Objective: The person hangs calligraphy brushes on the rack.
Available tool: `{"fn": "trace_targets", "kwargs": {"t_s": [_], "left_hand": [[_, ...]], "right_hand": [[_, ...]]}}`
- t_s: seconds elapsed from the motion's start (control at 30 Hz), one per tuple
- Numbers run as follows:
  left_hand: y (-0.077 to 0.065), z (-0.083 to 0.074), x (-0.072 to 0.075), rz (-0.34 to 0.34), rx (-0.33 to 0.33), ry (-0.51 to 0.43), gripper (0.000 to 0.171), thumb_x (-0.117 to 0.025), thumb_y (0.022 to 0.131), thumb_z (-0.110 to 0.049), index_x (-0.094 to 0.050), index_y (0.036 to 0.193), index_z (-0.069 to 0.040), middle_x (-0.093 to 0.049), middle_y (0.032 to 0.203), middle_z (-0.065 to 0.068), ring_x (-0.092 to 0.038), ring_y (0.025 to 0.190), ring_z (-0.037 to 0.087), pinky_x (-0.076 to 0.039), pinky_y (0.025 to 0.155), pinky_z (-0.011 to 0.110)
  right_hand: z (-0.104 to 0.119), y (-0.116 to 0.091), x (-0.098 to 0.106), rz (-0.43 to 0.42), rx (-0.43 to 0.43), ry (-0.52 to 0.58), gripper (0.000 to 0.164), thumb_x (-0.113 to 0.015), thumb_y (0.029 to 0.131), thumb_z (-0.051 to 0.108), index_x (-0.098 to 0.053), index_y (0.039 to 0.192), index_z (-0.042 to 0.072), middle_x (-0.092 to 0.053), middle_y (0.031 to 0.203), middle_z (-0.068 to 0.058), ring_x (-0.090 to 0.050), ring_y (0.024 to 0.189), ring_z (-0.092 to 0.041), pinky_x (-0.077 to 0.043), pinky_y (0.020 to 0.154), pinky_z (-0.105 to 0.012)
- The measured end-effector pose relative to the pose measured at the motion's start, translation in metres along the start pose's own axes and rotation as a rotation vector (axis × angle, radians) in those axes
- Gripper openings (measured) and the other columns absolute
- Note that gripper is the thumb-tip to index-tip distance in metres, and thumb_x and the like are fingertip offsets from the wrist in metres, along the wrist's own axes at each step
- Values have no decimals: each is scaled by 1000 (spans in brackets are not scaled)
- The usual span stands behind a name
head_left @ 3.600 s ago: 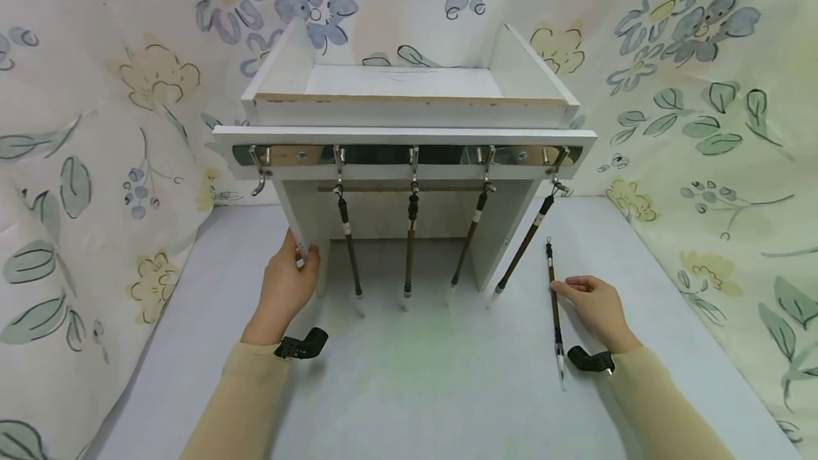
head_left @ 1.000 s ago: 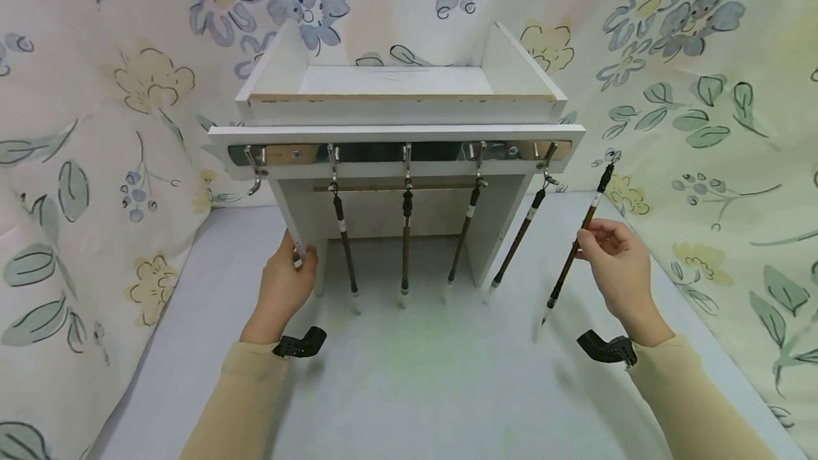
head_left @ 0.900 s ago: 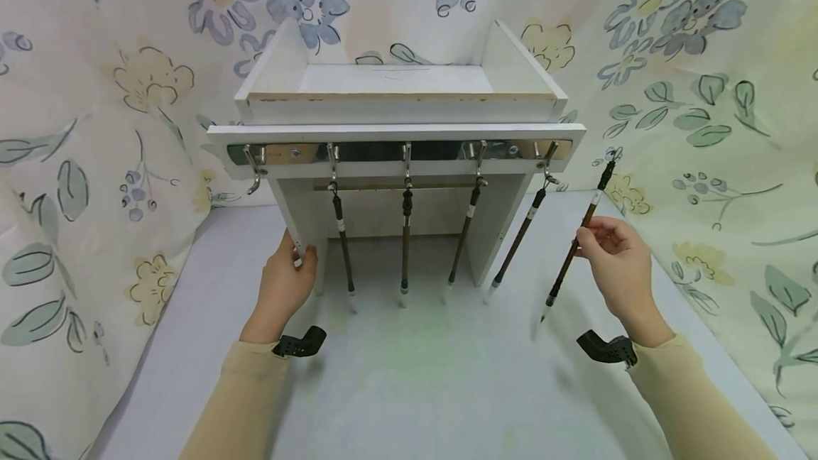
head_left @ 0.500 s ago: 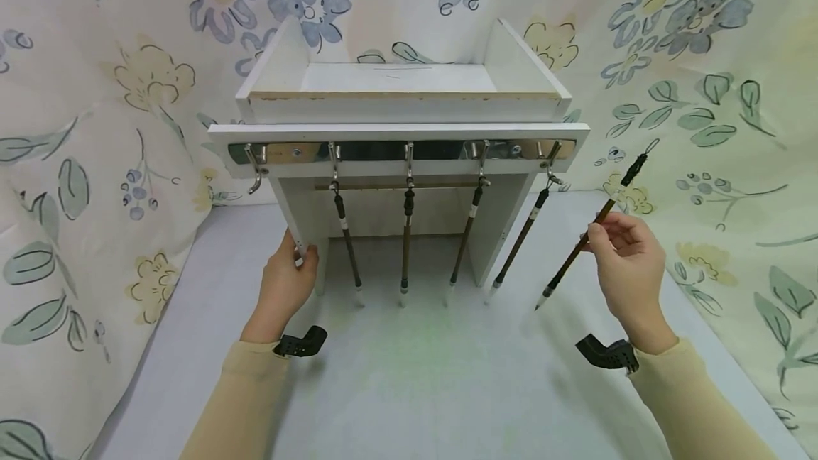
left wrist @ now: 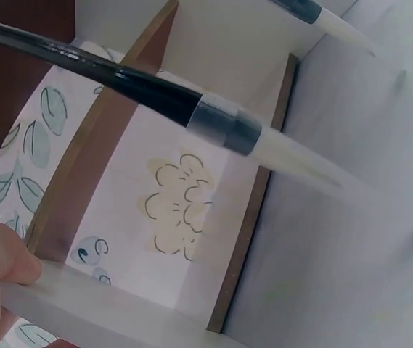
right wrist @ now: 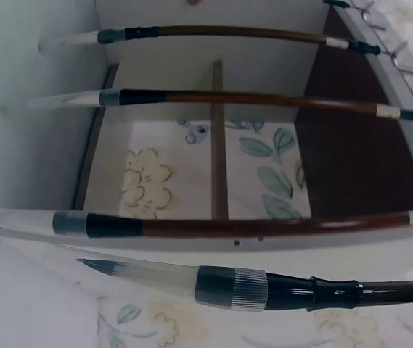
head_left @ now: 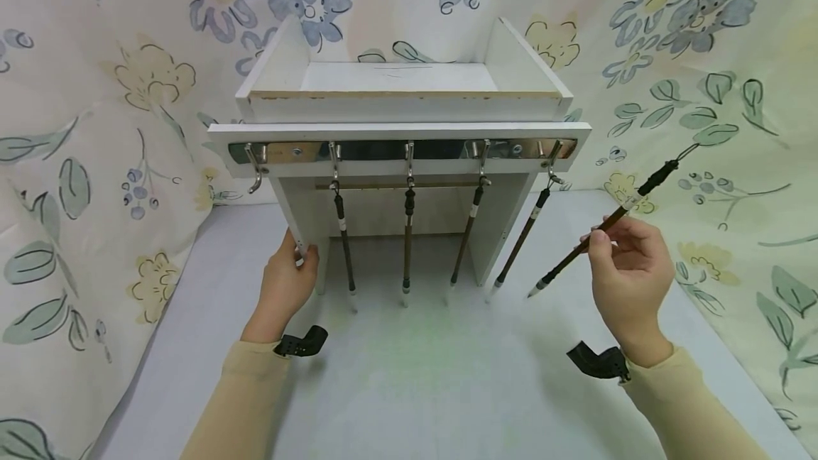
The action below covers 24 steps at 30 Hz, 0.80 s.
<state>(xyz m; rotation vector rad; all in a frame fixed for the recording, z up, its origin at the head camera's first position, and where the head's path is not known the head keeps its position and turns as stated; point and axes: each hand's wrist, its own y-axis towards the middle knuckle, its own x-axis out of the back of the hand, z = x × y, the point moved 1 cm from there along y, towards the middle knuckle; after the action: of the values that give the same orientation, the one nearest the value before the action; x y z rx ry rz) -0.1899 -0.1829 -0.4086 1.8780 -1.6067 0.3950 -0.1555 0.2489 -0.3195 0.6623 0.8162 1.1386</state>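
My right hand (head_left: 633, 279) pinches a calligraphy brush (head_left: 615, 218) between thumb and fingers, off the table at the shelf's right. The brush slants, its hanging loop up to the right and its tip down to the left. Close up in the right wrist view, the brush head (right wrist: 224, 288) has pale hair with a dark point. My left hand (head_left: 287, 289) grips the front edge of the left side panel (head_left: 290, 211) of a white shelf unit (head_left: 396, 130). Several similar brushes (head_left: 408, 243) hang by loops from a metal hook rail (head_left: 373, 154) on its front.
The leftmost hook (head_left: 256, 170) is at the rail's left end. An open-topped white compartment (head_left: 402, 78) forms the unit's upper part. A thin wooden bar (head_left: 383, 187) runs behind the brushes. The white table (head_left: 415, 382) lies below, with floral cloth (head_left: 147, 162) behind and at the sides.
My right hand has lifted the brush from the table. Most recently the brush has tilted further, its loop end swinging right and its tip shifting left and up. My left hand stays put.
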Motion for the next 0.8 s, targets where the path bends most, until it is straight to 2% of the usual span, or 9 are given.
{"fn": "trace_targets", "kwargs": {"t_s": [0.13,0.3,0.57,0.8], "left_hand": [[0,0,0,0,0,-3,51,-45,102,-25,-30,150,-13,-42,143,25,-53,116,48,-53,78,57],[0,1,-1,-1,0,0,51,-45,102,-25,-30,149,-13,-42,143,25,-54,116,48,-53,77,57],[0,2,-1,-3,-12,2,51,-46,102,-23,-30,150,-13,-43,142,26,-55,114,49,-54,76,56],[-1,1,0,-2,-8,-8,54,-46,102,-23,-28,152,-15,-42,145,23,-54,115,48,-54,76,57]], "right_hand": [[5,-3,-9,39,38,-18,21,-57,78,-15,-54,97,-24,-61,87,-19,-64,70,-19,-53,66,-19],[9,-6,-22,130,50,-74,20,-58,79,-15,-54,96,-24,-62,86,-17,-65,72,-15,-53,69,-18],[16,-8,-38,256,29,-226,19,-61,81,-12,-55,97,-21,-62,86,-16,-62,75,-10,-53,73,-18],[22,-9,-54,364,22,-254,22,-59,76,-18,-57,97,-18,-60,85,-17,-58,75,-9,-52,72,-16]]}}
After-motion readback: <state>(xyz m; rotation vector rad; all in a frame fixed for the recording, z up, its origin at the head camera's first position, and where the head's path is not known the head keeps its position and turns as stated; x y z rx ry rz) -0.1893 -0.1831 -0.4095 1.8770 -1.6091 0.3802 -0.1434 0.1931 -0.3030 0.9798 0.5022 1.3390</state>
